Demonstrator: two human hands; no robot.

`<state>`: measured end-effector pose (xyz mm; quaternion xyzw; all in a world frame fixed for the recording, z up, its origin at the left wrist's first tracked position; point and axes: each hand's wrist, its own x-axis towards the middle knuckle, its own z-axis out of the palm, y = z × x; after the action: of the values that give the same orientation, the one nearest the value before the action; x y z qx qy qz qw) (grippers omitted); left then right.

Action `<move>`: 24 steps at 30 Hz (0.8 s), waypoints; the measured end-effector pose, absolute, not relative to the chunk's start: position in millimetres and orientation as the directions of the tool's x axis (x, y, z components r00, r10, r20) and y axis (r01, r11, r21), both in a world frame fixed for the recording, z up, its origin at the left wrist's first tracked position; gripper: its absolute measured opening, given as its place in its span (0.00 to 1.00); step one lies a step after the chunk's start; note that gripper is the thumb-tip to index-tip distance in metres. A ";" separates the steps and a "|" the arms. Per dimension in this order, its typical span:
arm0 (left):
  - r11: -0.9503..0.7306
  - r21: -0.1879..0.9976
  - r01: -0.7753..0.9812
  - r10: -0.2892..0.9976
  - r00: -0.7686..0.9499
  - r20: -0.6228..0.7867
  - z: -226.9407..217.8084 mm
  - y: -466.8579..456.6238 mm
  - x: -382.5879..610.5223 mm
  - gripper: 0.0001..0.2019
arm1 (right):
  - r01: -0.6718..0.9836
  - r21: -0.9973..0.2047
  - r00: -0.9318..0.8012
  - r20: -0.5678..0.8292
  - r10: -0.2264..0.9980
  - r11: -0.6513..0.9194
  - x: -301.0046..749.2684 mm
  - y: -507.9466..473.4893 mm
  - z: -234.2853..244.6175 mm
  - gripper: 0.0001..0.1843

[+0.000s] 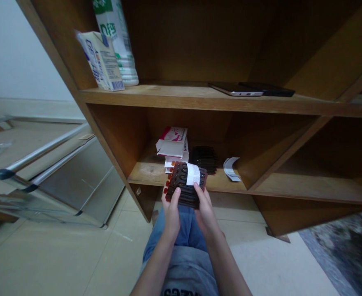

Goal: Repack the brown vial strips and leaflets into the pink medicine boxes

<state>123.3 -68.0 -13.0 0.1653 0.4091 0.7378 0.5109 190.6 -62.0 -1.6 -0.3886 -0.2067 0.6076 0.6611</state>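
Between my two hands is a stack of dark brown plastic ampoule strips (181,177) with orange-red tips at its left side. A white paper band (193,174) lies across the stack. My left hand (171,209) is closed on its left end, thumb on top. My right hand (203,207) grips the lower right, its thumb tip at the paper band. Behind the stack, on the lower shelf, are more dark ampoule strips (206,158). Beside them to the left is a pile of pink and white cartons (176,144), the top one with its flap open.
Curved white paper pieces (231,169) lie on the lower shelf at right. The upper shelf (175,93) holds a drink carton (105,61), a white-green bottle (124,49) and two dark flat devices, one a phone (235,89). A metal-framed rack (60,172) stands at left.
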 end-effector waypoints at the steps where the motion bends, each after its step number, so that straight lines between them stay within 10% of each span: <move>1: -0.112 0.795 -0.597 0.903 -0.395 -0.170 -15.5 -66.6 120.0 0.15 | -0.644 -0.765 0.189 -0.187 0.964 -0.023 191.5 -61.1 -1.7 0.23; 13: -0.215 0.913 -0.348 0.975 -0.024 0.220 -7.5 -59.1 89.6 0.20 | -0.730 -0.683 0.250 -0.234 0.940 0.024 210.7 -56.3 -7.0 0.19; 19: -0.396 0.917 0.049 0.807 -0.457 0.373 0.9 -0.1 56.9 0.15 | -0.800 -0.599 0.253 -0.292 0.922 0.029 222.6 -59.5 -3.5 0.19; 24: -0.331 0.880 0.341 0.769 -0.443 0.461 3.2 58.9 35.1 0.10 | -0.831 -0.555 0.196 -0.345 0.918 -0.031 222.4 -64.9 2.6 0.15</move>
<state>35.1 58.9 3.2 0.5009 0.5541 0.6437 0.1664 222.4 -64.9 2.6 -0.3430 -0.0632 0.6307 0.6932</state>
